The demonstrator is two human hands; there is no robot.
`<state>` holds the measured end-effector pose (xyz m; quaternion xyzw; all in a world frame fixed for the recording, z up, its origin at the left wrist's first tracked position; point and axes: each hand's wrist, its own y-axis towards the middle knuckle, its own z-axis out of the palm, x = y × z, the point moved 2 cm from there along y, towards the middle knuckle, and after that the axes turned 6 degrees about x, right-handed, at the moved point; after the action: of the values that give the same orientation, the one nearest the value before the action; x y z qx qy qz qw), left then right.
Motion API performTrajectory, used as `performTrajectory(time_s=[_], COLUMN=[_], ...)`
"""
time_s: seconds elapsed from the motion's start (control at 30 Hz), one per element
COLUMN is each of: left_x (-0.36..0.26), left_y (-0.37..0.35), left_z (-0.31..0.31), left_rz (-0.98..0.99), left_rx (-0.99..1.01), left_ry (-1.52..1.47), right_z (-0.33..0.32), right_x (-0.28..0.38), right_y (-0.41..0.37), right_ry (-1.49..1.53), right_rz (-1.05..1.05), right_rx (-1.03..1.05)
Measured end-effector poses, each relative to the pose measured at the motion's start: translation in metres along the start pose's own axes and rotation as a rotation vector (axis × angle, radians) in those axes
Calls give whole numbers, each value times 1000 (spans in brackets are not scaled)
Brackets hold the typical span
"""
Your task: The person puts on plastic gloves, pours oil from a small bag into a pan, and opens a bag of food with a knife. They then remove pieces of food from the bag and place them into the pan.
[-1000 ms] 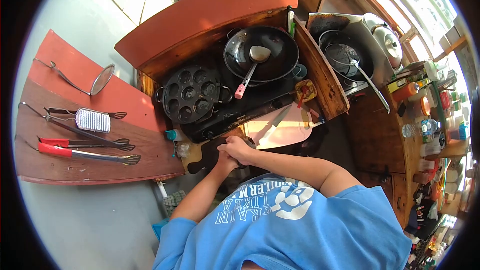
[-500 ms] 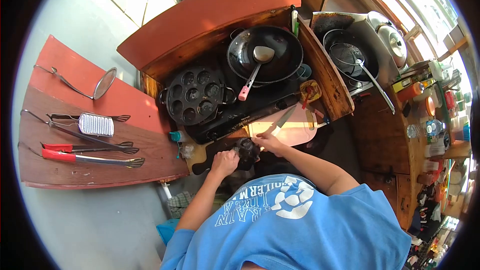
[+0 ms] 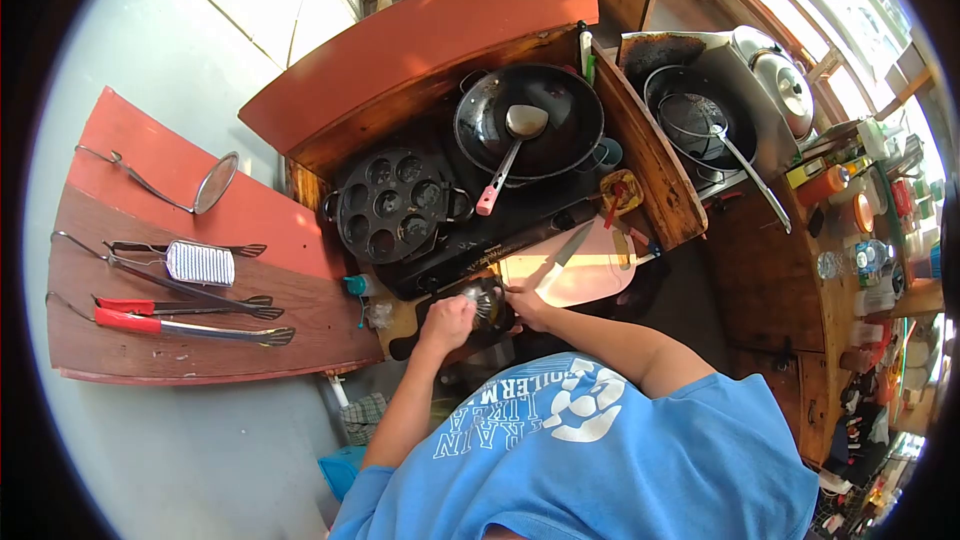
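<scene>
Left grip (image 3: 450, 323): you clench blurred utensil (image 3: 482, 306)
Right grip (image 3: 527, 309): you hold dark bowl (image 3: 498, 318)
Knife (image 3: 569, 251): beyond right grip

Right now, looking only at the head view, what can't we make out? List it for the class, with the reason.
- Head view: what, if anything, the left hand grips; its own closed fingers hide it.
- Head view: what the dark object between the hands contains; too small and dark.
- Head view: labels on the bottles at right; small and blurred.
</scene>
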<state>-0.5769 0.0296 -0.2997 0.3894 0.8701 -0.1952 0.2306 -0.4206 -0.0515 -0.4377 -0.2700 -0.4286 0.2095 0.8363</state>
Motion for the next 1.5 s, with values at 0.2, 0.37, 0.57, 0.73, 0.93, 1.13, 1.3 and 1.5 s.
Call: performTrajectory(time_s=[0.2,0.37,0.57,0.73,0.93,1.13,1.3,1.5], left_x=[145,169,140,155,110,188,237,156], left_y=[-22,-48,-54,-47,-42,-49,-37,-83], left_z=[62,81,77,144,87,36,29,19], left_rz=[-491,-636,-761,-880,-854,-980,-1254,-870], left_rx=[-209,-205,-235,-286,-493,-975,-678,-877], left_ry=[-483,-499,-514,-872,-482,52,-331,-19], right_z=[24,-29,-135,-181,-166,-155,-135,-78], right_x=[56,49,8,-16,-5,1,6,41], right_y=[-31,-50,-104,-129,-137,-148,-155,-145], right_ry=[62,191,348,405,282,200,151,-281], right_rz=[-244,-290,-101,7,73,56,128,57], right_rx=[161,245,-241,-356,-260,-294,-301,-229])
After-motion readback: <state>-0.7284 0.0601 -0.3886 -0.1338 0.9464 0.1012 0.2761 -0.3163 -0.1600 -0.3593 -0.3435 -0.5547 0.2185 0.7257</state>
